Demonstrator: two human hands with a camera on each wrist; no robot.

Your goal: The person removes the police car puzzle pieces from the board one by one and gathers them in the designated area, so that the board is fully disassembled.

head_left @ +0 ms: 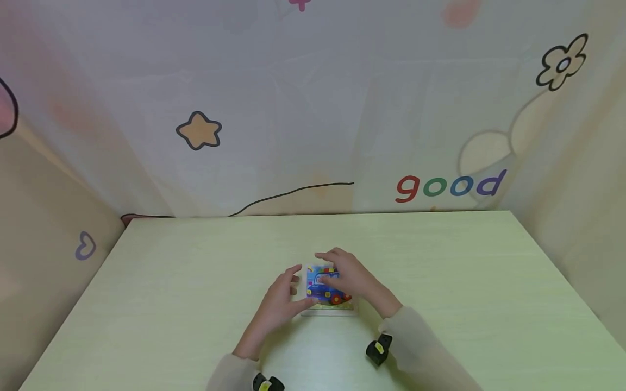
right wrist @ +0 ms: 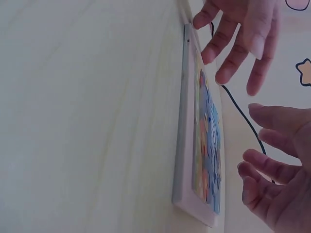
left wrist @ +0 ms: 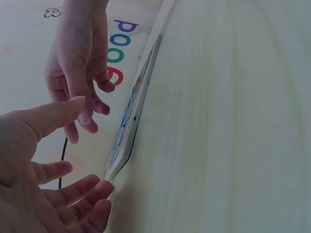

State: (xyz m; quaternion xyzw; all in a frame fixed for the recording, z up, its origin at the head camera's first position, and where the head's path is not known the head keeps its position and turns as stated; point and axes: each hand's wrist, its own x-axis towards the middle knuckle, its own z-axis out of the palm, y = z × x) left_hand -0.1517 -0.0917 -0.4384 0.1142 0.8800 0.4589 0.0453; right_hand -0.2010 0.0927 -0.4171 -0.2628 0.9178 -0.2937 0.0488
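A small, flat puzzle board (head_left: pixel 330 296) with a white frame lies on the table, its picture a blue vehicle with red wheels. My left hand (head_left: pixel 281 298) is at its left side, fingers spread and thumb over the board's lower left part. Over the upper right part hovers my right hand (head_left: pixel 351 276), thumb and fingers apart, hiding some of the picture. The right wrist view shows the board (right wrist: pixel 208 141) edge-on, flat on the table, with both hands above it. Neither hand holds anything.
The pale wooden table (head_left: pixel 171 293) extends around the board on all sides. Behind it hangs a printed cloth (head_left: pixel 293 108) with a star, a flower and the word "good". Black wrist devices sit on both sleeves.
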